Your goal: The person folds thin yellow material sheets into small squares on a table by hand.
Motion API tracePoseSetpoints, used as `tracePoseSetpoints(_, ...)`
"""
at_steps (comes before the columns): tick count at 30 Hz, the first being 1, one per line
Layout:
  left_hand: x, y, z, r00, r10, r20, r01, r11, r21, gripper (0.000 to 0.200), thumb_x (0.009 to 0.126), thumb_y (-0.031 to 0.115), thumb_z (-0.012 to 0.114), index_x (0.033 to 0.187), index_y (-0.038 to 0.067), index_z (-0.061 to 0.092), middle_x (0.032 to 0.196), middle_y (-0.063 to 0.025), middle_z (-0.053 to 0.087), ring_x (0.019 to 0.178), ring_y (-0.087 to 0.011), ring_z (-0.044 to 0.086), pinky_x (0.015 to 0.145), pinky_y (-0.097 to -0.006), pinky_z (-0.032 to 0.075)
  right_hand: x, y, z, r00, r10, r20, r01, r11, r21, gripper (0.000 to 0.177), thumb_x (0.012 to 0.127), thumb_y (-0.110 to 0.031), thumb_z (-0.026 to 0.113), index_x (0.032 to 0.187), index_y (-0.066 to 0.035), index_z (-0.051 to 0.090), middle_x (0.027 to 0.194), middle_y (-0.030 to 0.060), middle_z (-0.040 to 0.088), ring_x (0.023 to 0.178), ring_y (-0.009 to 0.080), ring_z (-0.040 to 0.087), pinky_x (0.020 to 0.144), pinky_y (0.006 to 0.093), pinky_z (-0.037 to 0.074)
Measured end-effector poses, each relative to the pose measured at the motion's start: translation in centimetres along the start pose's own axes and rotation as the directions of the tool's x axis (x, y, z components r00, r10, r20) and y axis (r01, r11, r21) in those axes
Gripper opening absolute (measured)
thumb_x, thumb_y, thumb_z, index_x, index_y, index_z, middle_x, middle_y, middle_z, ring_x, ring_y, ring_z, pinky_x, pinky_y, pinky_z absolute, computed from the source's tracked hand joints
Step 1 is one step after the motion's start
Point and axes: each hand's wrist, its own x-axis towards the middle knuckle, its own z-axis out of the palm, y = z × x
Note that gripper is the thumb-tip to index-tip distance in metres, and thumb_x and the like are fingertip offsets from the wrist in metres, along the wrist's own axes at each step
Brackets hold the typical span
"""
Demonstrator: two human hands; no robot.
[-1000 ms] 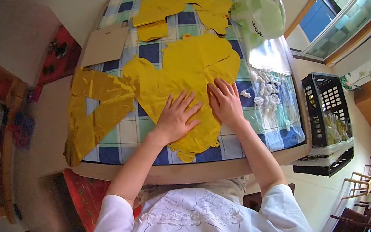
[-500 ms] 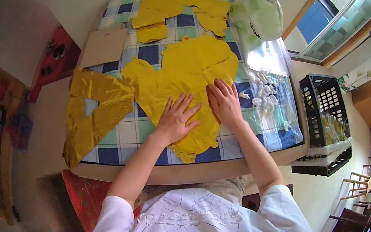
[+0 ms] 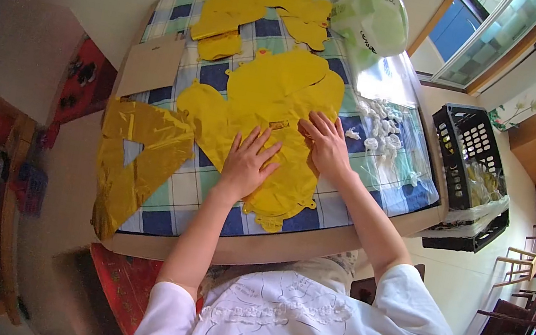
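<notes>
A large flat yellow sheet with an irregular outline (image 3: pixel 273 91) lies on the checked cloth of the table. My left hand (image 3: pixel 247 164) rests on its lower left part, palm down with the fingers spread. On its right part lies my right hand (image 3: pixel 324 145), fingers stretched out at the sheet's right edge. The sheet is creased between the two hands. To the left, a shiny golden-yellow sheet with a hole (image 3: pixel 141 168) hangs over the table's edge. More yellow pieces (image 3: pixel 233 11) lie at the back.
A cardboard piece (image 3: pixel 150 68) lies at the table's left. White knotted bits (image 3: pixel 379 129) and clear plastic (image 3: pixel 383 80) are at the right, below a green and white bag (image 3: pixel 375 23). Black crates (image 3: pixel 469 157) stand beyond the right edge; chairs (image 3: pixel 502 324) are farther right.
My left hand has slid slightly left and down across the sheet. The sheet's creases and lower edge have shifted a little. My right hand has barely moved.
</notes>
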Motion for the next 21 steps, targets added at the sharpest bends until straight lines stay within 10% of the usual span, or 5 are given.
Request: tracePoseSetpoints(21,-0.6,-2.7,-1.1,0.969,-0.245,-0.043,0.247,0.967,0.066,0.053,0.096,0.034,0.05,0.144,0.015,0.036,0.148,-0.0182,0.033,0.138,-0.0334,0.029,0.111,-0.0512,0.022,0.0,-0.1,-0.7,0.999,-0.007,0.038,0.009,0.999,-0.049,0.041,0.089,-0.014,0.054,0.13,-0.013,0.053,0.138,0.0118,0.047,0.133,0.0298,0.037,0.111,0.051,0.025)
